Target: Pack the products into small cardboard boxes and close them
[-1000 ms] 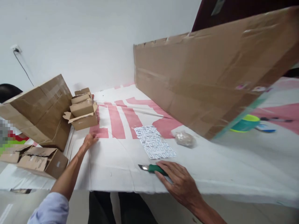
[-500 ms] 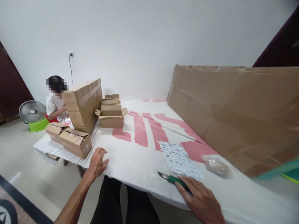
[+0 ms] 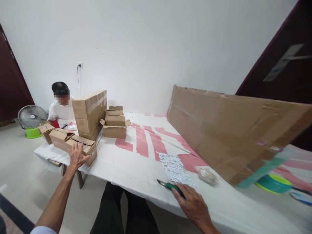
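My left hand (image 3: 78, 157) reaches to the nearest small cardboard box (image 3: 92, 155), fingers spread over its front and top edge. Whether it presses on the box is hard to tell. In my right hand (image 3: 193, 203) is a utility knife (image 3: 170, 186) with a green handle, its blade pointing left, low over the table's near edge. A sheet of printed blue-white labels (image 3: 174, 169) lies just beyond the knife. To the right of that sheet is a clear plastic bag (image 3: 207, 175) whose contents I cannot make out.
Taped cartons (image 3: 91, 112) are stacked at the left, beside open small boxes (image 3: 114, 131). A large cardboard panel (image 3: 219, 130) stands along the right. Behind it sits a teal tub (image 3: 274, 184). A co-worker (image 3: 60, 113) sits at far left, near a fan (image 3: 32, 117).
My left hand has moved left from the table to the nearest small box. The right hand still holds the knife. Another small box now shows at the far left by the co-worker's hand.
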`<state>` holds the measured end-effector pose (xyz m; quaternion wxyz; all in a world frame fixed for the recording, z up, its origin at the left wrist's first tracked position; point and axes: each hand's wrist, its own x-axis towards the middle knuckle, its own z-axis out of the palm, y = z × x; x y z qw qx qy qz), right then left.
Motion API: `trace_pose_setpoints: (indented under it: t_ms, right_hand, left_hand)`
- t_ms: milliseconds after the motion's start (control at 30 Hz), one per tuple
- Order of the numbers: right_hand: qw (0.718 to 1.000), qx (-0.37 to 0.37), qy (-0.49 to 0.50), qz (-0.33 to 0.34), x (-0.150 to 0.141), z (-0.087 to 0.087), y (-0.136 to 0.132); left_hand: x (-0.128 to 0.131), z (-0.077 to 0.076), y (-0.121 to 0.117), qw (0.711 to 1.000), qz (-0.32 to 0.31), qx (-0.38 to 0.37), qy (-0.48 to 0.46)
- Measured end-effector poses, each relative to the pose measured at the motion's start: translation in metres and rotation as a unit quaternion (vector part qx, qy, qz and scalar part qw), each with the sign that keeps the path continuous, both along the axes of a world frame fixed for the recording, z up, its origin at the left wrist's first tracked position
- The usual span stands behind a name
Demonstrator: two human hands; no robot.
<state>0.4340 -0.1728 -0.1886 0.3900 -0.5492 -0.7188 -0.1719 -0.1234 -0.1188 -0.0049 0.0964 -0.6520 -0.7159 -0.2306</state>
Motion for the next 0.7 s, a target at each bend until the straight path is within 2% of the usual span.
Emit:
trace_pose_setpoints:
  t_ms: [100,167,233,300,367,433,533,600,700]
  right_hand:
    - [1.0,0.0,0.001,-0.001,-0.001,0.002,0.0]
    - [1.0,0.0,-0.004,0.0,-0.002,0.004,0.0]
    - [1.0,-0.004,-0.008,0.002,-0.003,0.007,-0.001]
    - [1.0,-0.012,-0.009,0.003,-0.004,0.01,-0.002]
    - [1.0,-0.021,-0.007,-0.002,-0.006,0.013,-0.003]
    - [1.0,-0.025,-0.005,-0.006,-0.007,0.014,-0.003]
    - [1.0,-0.027,-0.006,-0.005,-0.006,0.012,-0.003]
    - [1.0,-0.027,-0.008,-0.003,-0.005,0.009,-0.003]
    - [0.999,-0.03,-0.01,-0.003,-0.002,0.005,-0.002]
  left_hand:
    - [0.038,-0.016,-0.015,1.0,-0.015,0.013,-0.007]
    - [0.065,-0.023,-0.025,0.998,-0.055,0.026,-0.015]
    - [0.08,-0.025,-0.031,0.992,-0.106,0.052,-0.043]
    - [0.077,-0.022,-0.029,0.984,-0.11,0.091,-0.108]
    - [0.057,-0.016,-0.02,0.965,-0.08,0.11,-0.223]
    - [0.03,-0.012,-0.005,0.924,-0.101,0.066,-0.363]
    - [0.003,-0.015,0.012,0.892,-0.134,0.007,-0.431]
    - [0.004,-0.023,0.015,0.883,-0.156,-0.009,-0.443]
    - [0.025,-0.039,0.012,0.865,-0.199,-0.03,-0.46]
